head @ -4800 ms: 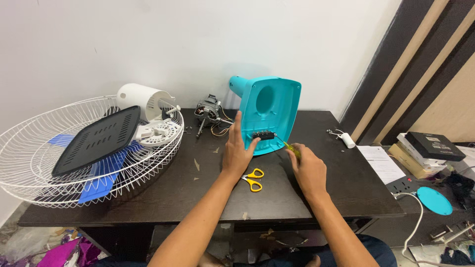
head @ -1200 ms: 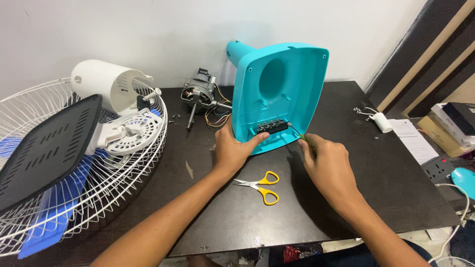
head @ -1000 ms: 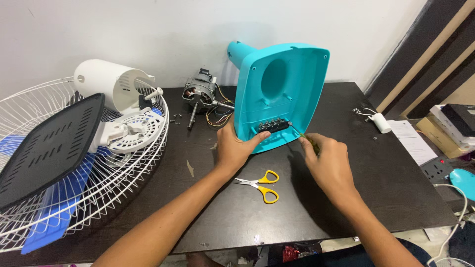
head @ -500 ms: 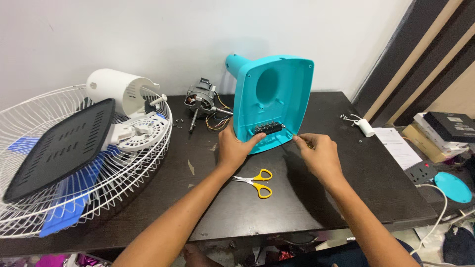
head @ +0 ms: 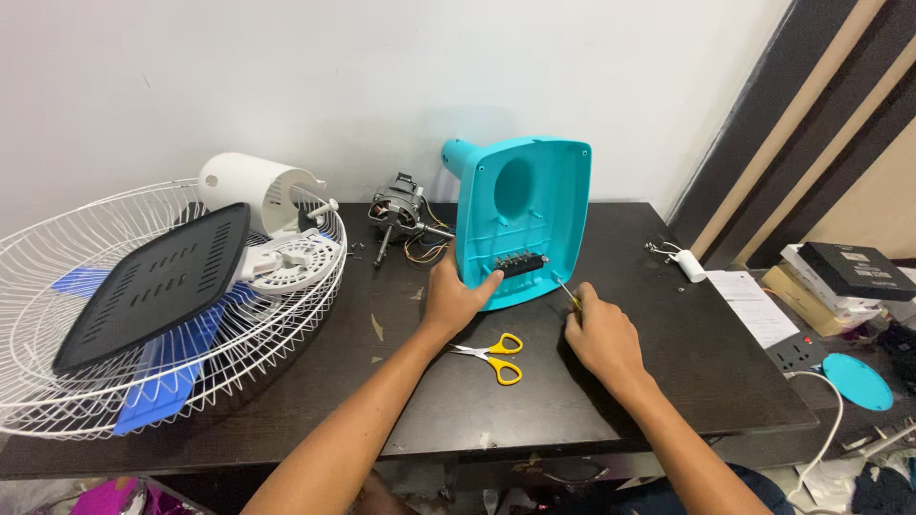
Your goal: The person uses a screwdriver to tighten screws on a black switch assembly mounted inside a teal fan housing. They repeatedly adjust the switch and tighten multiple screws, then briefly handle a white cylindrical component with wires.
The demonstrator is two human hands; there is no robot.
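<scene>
right hand [head: 599, 336] lowered | pinching screwdriver [head: 569, 292] | left hand [head: 454, 298] gripping teal fan base [head: 523, 217]

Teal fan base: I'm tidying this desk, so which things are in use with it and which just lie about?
In use: teal fan base, left hand steadying it, right hand with a screwdriver.
Lying about: yellow scissors, motor, wire fan guard, black panel.

The scene was bright and evenly lit, with soft light falling from overhead. The white wall [head: 286, 76] showed no glare. Soft shadows pooled under the teal housing [head: 523, 219] toward five o'clock and beside the scissors [head: 496, 355]. Focus was sharp at the centre; wide-angle bending stretched the wire fan guard [head: 57, 381] at nine o'clock.
</scene>
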